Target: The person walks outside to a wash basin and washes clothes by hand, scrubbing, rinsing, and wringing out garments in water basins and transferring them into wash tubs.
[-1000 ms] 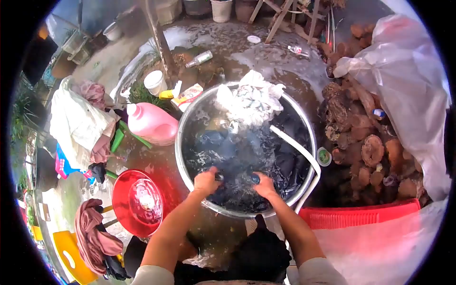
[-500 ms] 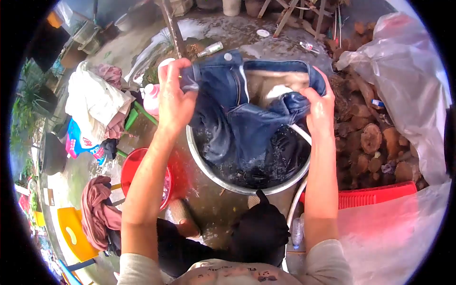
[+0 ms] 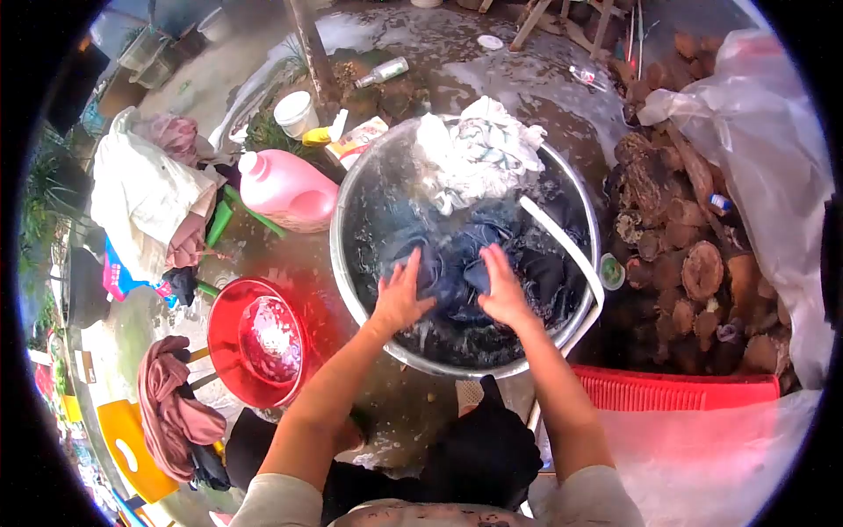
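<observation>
A large metal basin of dark water is in front of me. Blue jeans lie bunched and partly under water in it. My left hand is at the left of the jeans, its fingers stretched and thumb apart. Opposite it, my right hand touches a denim fold, its fingers also extended. Neither hand visibly grips the cloth. White wet laundry is heaped at the basin's far side. A white hose hangs over the right rim, its end above the jeans.
On the left are a pink detergent jug, a red basin and draped clothes. Behind the jug is a white bucket. To the right lie cut logs, plastic sheeting and a red ribbed washboard-like piece.
The jeans, held up by the waistband before, are down in the basin water. Both hands have lowered and moved closer together, and their grip on the waistband is released.
</observation>
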Demonstrator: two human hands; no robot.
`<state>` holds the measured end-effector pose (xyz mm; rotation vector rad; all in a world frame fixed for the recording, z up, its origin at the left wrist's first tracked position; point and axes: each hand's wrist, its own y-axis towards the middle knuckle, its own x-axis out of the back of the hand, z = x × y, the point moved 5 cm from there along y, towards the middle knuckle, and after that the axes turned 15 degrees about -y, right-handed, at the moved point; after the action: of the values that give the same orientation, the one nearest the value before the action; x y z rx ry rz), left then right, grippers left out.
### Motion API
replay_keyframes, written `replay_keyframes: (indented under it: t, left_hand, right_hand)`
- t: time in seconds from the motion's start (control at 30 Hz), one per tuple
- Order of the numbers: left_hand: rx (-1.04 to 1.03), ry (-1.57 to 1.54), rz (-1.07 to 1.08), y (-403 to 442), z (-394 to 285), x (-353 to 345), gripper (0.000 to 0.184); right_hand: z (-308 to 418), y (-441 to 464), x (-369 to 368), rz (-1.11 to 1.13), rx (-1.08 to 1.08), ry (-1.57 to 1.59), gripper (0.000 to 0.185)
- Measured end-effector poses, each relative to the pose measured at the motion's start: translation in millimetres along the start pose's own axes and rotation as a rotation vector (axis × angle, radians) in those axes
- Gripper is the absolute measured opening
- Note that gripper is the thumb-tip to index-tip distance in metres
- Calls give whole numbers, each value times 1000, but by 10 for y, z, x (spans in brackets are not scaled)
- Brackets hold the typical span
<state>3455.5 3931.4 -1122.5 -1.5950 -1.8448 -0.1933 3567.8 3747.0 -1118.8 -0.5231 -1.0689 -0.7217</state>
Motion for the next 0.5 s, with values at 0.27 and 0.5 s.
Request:
replay_keyframes:
  t: [0.27,0.5]
  left_hand:
    - [61,507,200,279,730,-764,78]
    - [90,260,79,113,617,-407,29]
  right_hand:
    - [-82,18,-1075,504,-73,-294,86]
    - [17,-125,-1071,365,-4,-154,57]
